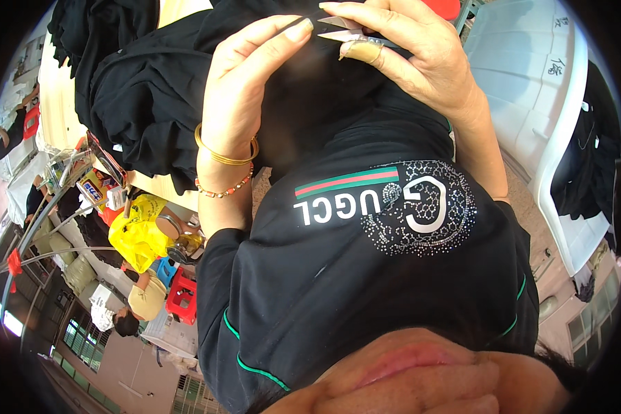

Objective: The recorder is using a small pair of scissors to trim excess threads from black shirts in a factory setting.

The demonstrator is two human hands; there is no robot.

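My left hand (245, 72), with bangles and a beaded bracelet at the wrist, is closed with thumb and fingertips pinched on a black cloth (152, 90) that spreads over my lap and the table. Thread snips (341, 32) are in my right hand (428, 58), blades apart and tips pointing at the left fingertips. A tan wrap (362, 51) covers part of the right thumb. The exact bit between the left fingertips is too dark and small to make out.
A pale wooden table (56, 103) lies under the cloth at the left. To the right stands a large white plastic tub (555, 145), with more black clothing (593, 152) beyond it. A yellow plastic bag (141, 234), a red stool (181, 297) and a seated person (146, 297) are on the left.
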